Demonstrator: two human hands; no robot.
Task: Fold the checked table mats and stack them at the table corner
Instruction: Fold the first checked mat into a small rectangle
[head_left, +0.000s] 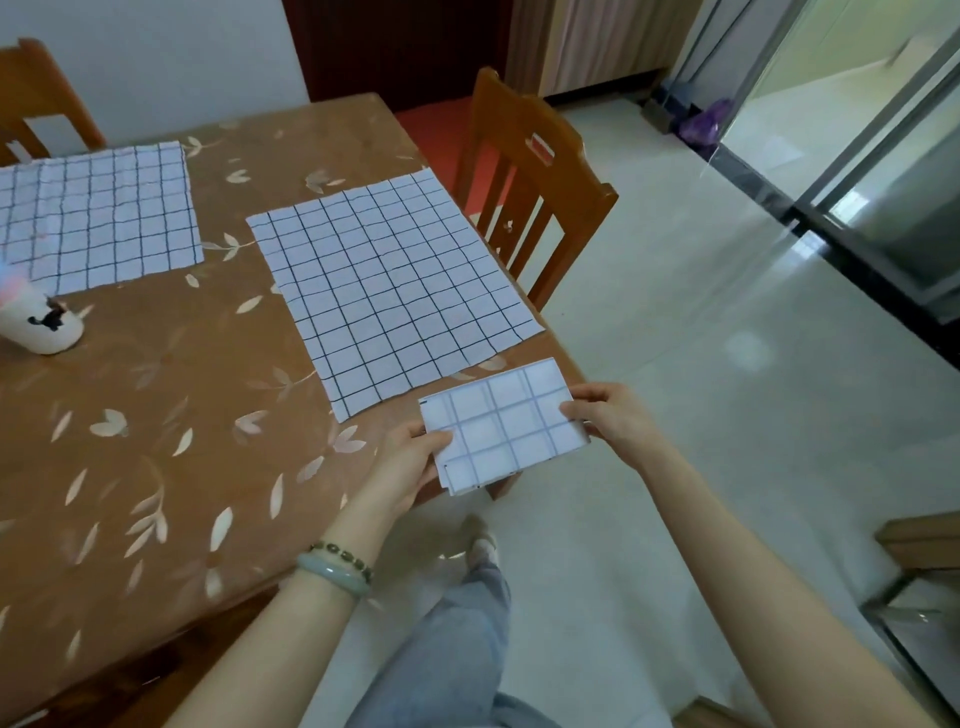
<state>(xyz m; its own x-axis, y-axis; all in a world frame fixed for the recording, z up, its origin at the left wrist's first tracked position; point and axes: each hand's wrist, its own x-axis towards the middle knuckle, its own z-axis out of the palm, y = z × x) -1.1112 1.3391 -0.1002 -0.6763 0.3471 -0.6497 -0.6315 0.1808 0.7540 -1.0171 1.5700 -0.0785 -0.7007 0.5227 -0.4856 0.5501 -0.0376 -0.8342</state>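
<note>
A folded checked mat (501, 423), white with a dark grid, is at the table's near right corner, partly past the edge. My left hand (410, 462) pinches its left edge and my right hand (605, 415) pinches its right edge. Just beyond it a second checked mat (389, 286) lies spread flat on the brown leaf-patterned table (156, 441). A third mat (98, 213) lies unfolded at the far left, its left part cut off by the frame.
A white cup (36, 317) with a black cat figure stands on the table's left side. One wooden chair (535, 176) is at the table's right side, another chair (36, 98) at the far left. Pale tiled floor and a glass sliding door lie to the right.
</note>
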